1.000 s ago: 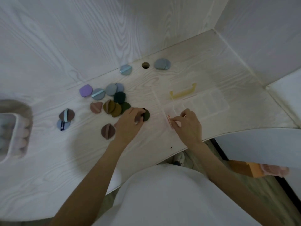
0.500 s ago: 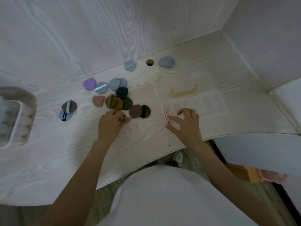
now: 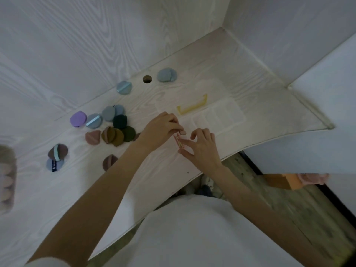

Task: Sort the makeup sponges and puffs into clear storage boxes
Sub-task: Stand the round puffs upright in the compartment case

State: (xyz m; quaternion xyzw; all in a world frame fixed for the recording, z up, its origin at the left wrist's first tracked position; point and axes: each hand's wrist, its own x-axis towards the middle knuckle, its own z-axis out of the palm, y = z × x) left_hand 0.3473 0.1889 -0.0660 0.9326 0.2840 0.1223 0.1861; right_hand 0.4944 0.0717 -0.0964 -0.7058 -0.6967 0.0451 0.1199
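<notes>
Both hands are meeting at the near left corner of the clear storage box [image 3: 217,117], which is lying flat on the pale wood-grain worktop [image 3: 173,54] with its yellow handle [image 3: 192,108] along the far side. The left hand [image 3: 159,130] is curling its fingers around a small pinkish puff [image 3: 182,132], holding it right at the box's edge. The right hand [image 3: 202,149] is sitting just beside it, fingers bent, thumb and forefinger touching a pink striped piece [image 3: 179,141] at the box's corner; whether it is truly gripping that piece is hard to tell.

Left of the hands, the loose puffs are waiting on the worktop: a purple puff [image 3: 78,119], a cluster of blue-grey puffs [image 3: 108,113], a dark green puff [image 3: 119,121], an olive-brown pair [image 3: 113,135] and a dusty pink puff [image 3: 93,136]. A maroon puff [image 3: 109,161] is peeking out from behind the left forearm. Further left, a brown puff with a pale strap [image 3: 57,152] is overlapping a light blue one [image 3: 54,164]. Two more blue puffs are lying near the back wall, either side of a round cable hole [image 3: 147,79]. At the far left edge, blurred, a container of pinkish sponges [image 3: 6,180] is showing.
</notes>
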